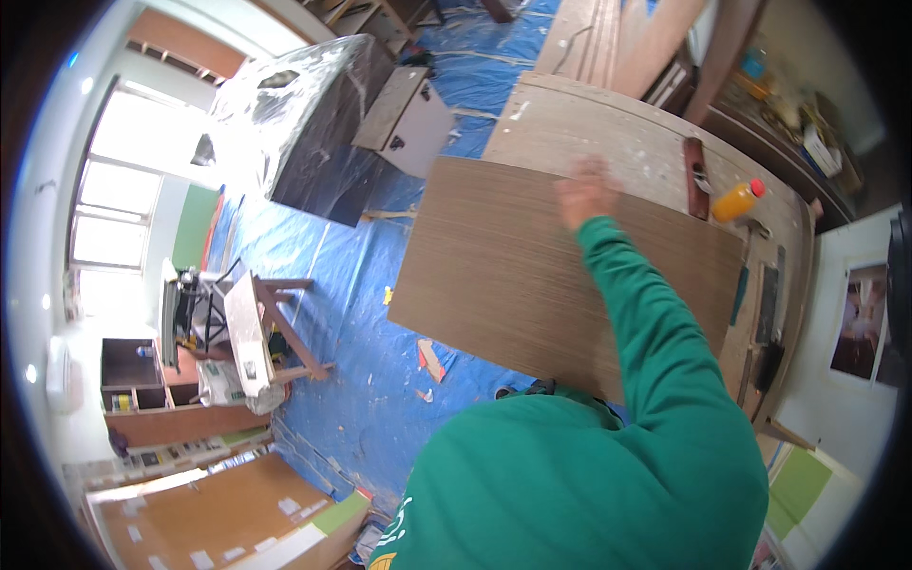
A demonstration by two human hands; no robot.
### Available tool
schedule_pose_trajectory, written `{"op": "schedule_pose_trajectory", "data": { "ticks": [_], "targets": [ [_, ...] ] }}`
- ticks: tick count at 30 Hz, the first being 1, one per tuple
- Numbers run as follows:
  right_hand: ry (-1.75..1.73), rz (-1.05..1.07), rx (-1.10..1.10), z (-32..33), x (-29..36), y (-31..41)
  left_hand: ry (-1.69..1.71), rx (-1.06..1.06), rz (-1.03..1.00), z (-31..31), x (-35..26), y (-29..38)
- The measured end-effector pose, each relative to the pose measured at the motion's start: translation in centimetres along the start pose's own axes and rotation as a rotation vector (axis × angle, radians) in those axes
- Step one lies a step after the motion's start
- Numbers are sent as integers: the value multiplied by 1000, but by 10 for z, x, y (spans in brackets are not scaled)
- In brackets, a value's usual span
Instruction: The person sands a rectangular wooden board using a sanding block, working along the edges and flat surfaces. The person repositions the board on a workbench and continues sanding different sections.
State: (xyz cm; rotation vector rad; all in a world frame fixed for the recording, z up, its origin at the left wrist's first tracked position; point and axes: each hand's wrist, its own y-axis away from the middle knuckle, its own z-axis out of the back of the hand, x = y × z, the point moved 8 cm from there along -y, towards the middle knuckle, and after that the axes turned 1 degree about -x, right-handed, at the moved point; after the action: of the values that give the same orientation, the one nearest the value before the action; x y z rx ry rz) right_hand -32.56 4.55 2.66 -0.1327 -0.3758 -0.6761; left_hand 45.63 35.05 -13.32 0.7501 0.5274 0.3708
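A brown wood-grain panel lies on a pale wooden workbench, its left part reaching past the bench edge. My right hand, in a green sleeve, is over the panel's far edge. Motion blurs it; the thumb looks spread and nothing shows in it. Whether the palm touches the panel I cannot tell. My left hand is out of view. To the right of the hand lie a reddish wooden hand plane and an orange bottle with a red cap.
A hammer and a dark long-bladed tool lie along the bench's right side. Blue sheeting covers the floor, with scraps on it. A sawhorse-like stand is at left. A plastic-wrapped cabinet stands beyond, beside a small box.
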Motion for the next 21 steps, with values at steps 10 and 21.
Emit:
{"op": "schedule_pose_trajectory", "data": {
  "ticks": [10, 21],
  "targets": [
    [229, 549, 214, -102, 148, 102, 15, -22, -85, -8, -29, -3],
    [124, 1412, 648, -152, 330, 271, 296, 55, 3, 24, -53, -74]
  ]
}}
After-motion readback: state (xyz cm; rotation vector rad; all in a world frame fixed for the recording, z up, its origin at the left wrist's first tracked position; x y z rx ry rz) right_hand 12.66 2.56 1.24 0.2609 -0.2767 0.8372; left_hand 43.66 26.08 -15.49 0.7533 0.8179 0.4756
